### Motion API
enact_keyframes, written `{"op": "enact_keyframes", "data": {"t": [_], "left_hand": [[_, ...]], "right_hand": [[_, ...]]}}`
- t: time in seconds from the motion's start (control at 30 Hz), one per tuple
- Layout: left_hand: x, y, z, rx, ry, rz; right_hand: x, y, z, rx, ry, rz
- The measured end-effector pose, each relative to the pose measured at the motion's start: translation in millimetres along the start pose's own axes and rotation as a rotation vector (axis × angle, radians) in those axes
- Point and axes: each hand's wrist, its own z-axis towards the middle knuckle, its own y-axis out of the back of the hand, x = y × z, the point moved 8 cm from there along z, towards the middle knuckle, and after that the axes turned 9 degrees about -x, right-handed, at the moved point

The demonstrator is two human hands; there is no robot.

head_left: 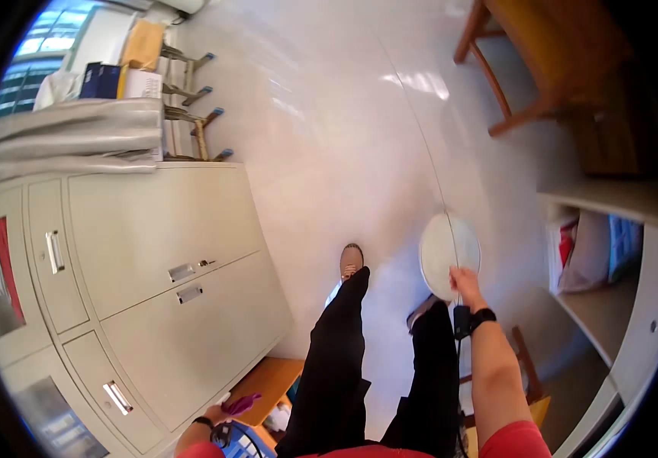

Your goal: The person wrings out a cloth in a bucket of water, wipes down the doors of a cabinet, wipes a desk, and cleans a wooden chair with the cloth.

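My right hand (464, 282) is closed at the near edge of a round whitish disc (443, 248), which seems to be gripped at its rim. A black band with a dark device (462, 322) is on that wrist. Low on the left, my left hand (216, 416) is closed on a purple cloth (242, 404), beside an orange wooden surface (275, 378). A small white item shows near its fingers, too small to make out.
Grey metal cabinets (161, 252) with handles stand at the left. A wooden chair (497, 76) is at the upper right, an open shelf (603, 313) at the right. Folded-leg stools (191, 95) lie near the upper left. A thin line crosses the floor (329, 153).
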Motion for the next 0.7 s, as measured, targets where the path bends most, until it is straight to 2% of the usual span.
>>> {"op": "enact_keyframes", "data": {"t": [0.03, 0.07, 0.1, 0.2, 0.3, 0.37, 0.4, 0.47, 0.5, 0.53, 0.6, 0.7], "left_hand": [[17.6, -6.7, -4.1, -0.031, -0.017, 0.007], [54.4, -34.0, 23.9, -0.124, -0.125, -0.224], [51.0, -39.7, 10.7, -0.089, -0.07, -0.236], [11.3, -60.4, 2.1, 0.047, 0.081, -0.395], [-40.5, -65.7, -3.7, 0.153, 0.137, -0.605], [-65.2, -58.1, -9.5, 0.202, 0.164, -0.718], [-74.9, -50.3, -8.5, 0.23, 0.176, -0.778], [-96.7, -30.9, -10.5, 0.26, 0.194, -0.88], [-105.8, -20.7, -10.3, 0.277, 0.206, -0.932], [-113.0, -10.3, -9.7, 0.287, 0.212, -0.973], [-127.4, 12.3, -4.0, 0.301, 0.214, -1.042], [-153.6, 48.3, 11.4, 0.323, 0.223, -1.146]], "right_hand": [[-3.1, 2.8, 4.0, -0.01, -0.008, -0.013], [-5.1, 4.6, 5.5, -0.023, -0.027, -0.026], [-1.7, 3.4, 4.2, -0.041, -0.036, -0.063], [9.8, 10.0, -0.6, -0.108, -0.071, -0.191], [29.2, -1.4, 6.4, -0.129, -0.107, -0.303], [41.7, -9.2, 23.6, -0.109, -0.035, -0.45], [54.1, -12.1, 35.3, -0.096, 0.009, -0.52], [80.2, -19.9, 52.5, 0.043, 0.246, -0.875], [105.4, -26.8, 47.8, 0.061, 0.143, -0.928], [125.1, -32.5, 48.0, 0.102, 0.185, -0.962], [170.3, -60.4, 45.5, 0.235, 0.554, -1.426], [247.7, -85.8, 51.8, 0.212, 0.844, -1.448]]}}
